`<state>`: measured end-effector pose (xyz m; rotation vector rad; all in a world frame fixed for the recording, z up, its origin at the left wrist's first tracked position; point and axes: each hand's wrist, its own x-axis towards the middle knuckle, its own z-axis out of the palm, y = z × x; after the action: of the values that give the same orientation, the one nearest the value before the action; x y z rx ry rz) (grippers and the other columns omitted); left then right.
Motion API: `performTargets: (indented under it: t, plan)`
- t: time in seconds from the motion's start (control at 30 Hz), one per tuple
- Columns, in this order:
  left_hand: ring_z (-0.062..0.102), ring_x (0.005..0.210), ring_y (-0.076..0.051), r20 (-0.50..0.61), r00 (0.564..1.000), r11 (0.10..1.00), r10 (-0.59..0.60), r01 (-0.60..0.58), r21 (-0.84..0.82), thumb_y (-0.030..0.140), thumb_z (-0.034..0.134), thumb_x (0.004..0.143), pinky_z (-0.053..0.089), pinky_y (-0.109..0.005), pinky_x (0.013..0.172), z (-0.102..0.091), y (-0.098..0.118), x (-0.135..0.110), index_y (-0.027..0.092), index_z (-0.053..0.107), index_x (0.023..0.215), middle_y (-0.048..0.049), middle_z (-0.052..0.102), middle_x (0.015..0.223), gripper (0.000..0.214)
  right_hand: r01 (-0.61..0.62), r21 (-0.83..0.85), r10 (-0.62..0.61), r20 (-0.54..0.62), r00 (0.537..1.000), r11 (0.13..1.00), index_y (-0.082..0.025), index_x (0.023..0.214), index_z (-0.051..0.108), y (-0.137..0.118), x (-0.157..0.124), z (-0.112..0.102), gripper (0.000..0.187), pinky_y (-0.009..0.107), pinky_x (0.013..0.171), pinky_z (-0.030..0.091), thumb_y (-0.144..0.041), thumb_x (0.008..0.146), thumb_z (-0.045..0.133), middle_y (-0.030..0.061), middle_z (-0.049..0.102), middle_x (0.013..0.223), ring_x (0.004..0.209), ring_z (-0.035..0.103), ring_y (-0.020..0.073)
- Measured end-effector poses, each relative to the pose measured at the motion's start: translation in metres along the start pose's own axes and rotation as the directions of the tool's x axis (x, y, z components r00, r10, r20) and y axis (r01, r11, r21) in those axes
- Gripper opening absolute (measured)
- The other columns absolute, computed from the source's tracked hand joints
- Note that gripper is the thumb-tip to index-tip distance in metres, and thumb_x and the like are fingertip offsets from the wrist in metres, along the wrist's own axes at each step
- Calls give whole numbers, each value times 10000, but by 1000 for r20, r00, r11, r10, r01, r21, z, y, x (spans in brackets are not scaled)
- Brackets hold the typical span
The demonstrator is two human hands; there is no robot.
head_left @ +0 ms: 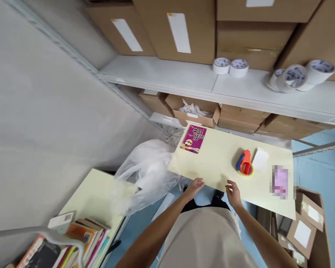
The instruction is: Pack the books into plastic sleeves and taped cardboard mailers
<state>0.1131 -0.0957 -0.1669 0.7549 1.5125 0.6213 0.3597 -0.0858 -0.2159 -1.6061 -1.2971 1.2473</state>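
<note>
My left hand (194,187) is at the near edge of a pale yellow table (216,156), its fingers loosely bent with nothing in them. To its right, my right hand (232,191) hovers at the same edge, thumb and fingers apart and holding nothing. A purple booklet (193,139) with large printed characters lies at the table's far left. Beyond my right hand is an orange and blue tape dispenser (245,163) with a roll in it. A white rectangular item (260,159) lies beside the dispenser. Farther right is a pinkish item (280,181), blurred out.
A grey shelf (167,76) behind the table bears cardboard boxes (184,33) and tape rolls (293,76). A white plastic bag (147,171) bulges at the table's left. Books (86,242) stand lower left. A large carton (322,238) of small boxes sits lower right.
</note>
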Motion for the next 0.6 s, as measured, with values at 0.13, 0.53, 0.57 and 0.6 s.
performTargets:
  t: [0.13,0.53,0.57,0.6]
  plan:
    - [690,972,-288,-206,968,987,144,-125,106,547,670,685,538,-452,879,-73,-16,-23,212,653,1036,-120,711,1079,485,62,-42,-51,227,972,997,-241,882,625,-30,7,59,272,450,620,612,-470,754,554,70,699,813,677,699,245]
    - [624,1152,-304,-528,813,842,247,89,532,264,634,780,474,-436,991,-296,-92,-66,216,656,1111,-119,674,1226,335,534,-279,-227,683,695,798,-234,1014,683,-146,10,295,287,430,919,532,-183,738,628,68,713,1028,966,673,241]
    - [623,1150,-312,-507,827,840,242,82,536,233,662,753,473,-446,986,-300,-95,-63,223,668,1083,-114,684,1209,331,564,-278,-219,722,657,777,-242,1024,690,-150,5,314,324,433,975,503,-145,718,642,69,701,1098,1047,652,250]
    - [628,1138,-315,-483,842,835,240,75,545,201,674,736,467,-459,986,-301,-98,-61,228,681,1045,-109,701,1173,310,590,-279,-205,756,621,758,-248,1048,691,-152,0,331,372,435,1015,478,-110,707,645,70,684,1165,1118,625,258]
